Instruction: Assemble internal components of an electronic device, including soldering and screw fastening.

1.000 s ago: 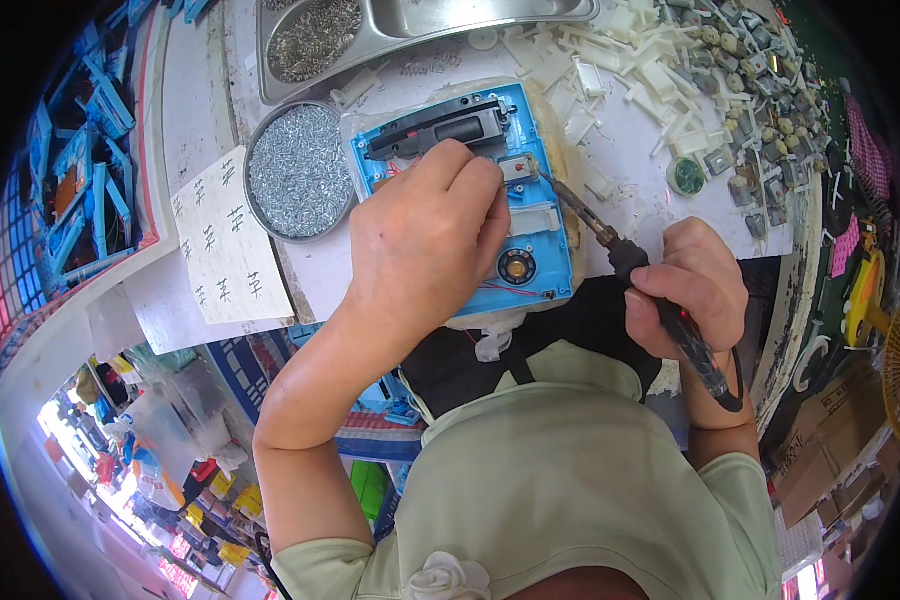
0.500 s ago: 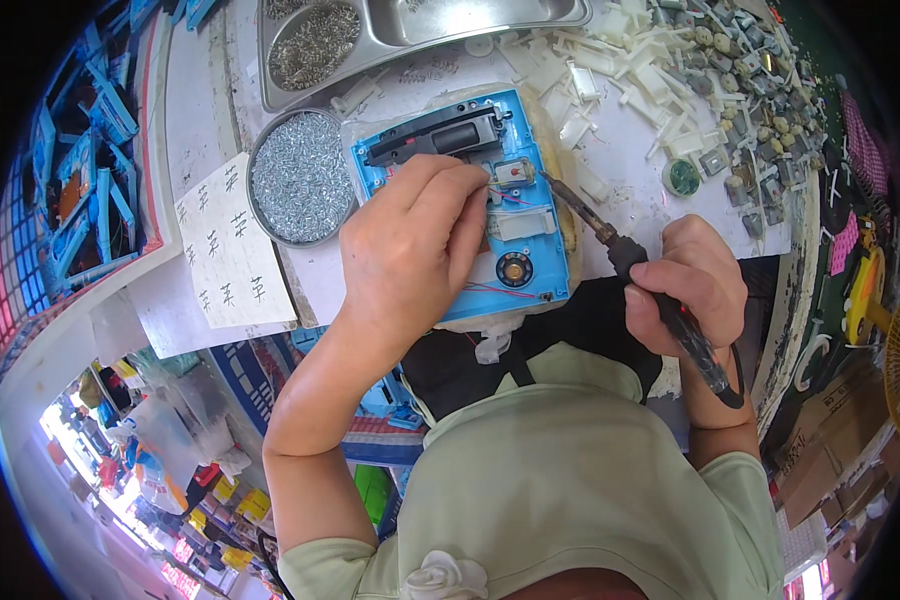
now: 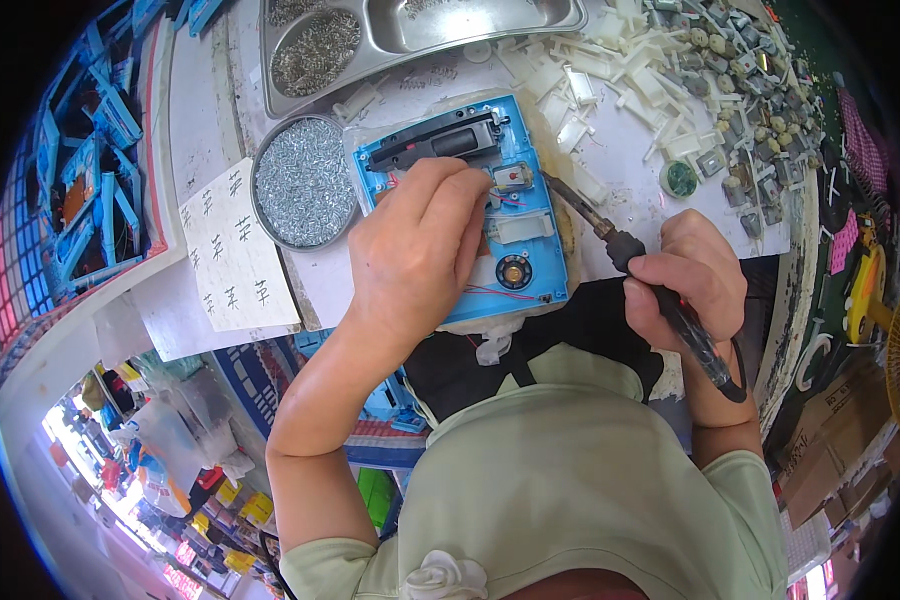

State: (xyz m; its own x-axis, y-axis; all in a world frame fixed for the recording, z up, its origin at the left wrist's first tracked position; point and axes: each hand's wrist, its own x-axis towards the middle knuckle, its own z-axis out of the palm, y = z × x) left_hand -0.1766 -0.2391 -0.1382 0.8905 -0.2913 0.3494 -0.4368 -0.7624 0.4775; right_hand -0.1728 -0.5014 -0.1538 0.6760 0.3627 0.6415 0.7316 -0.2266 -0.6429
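Note:
A blue plastic housing point(image 3: 545, 262) lies open side up on a padded block at the table's near edge. Inside it sit a black battery-like module point(image 3: 455, 141), a small motor point(image 3: 513, 177), a white piece point(image 3: 520, 228), a round speaker-like part point(image 3: 514, 271) and thin red wires. My left hand point(image 3: 415, 235) reaches over the housing's left half, fingers pinched beside the motor; what they hold is hidden, perhaps a wire. My right hand point(image 3: 700, 280) grips a soldering iron point(image 3: 625, 250) by its black handle. The iron's tip points at the housing's right edge, close to the motor.
Left of the housing stand a round tin of small metal screws point(image 3: 305, 180) and a handwritten sheet point(image 3: 238, 250). A steel tray of springs point(image 3: 315, 50) lies behind. White plastic parts point(image 3: 610, 75) and small motors point(image 3: 760, 150) pile up at right, near a green round container point(image 3: 678, 178). A crate point(image 3: 80, 200) holds blue housings.
Almost nothing differs. The camera view has shifted slightly, and both hands keep nearly the same pose, with the iron's tip still near the housing's right edge.

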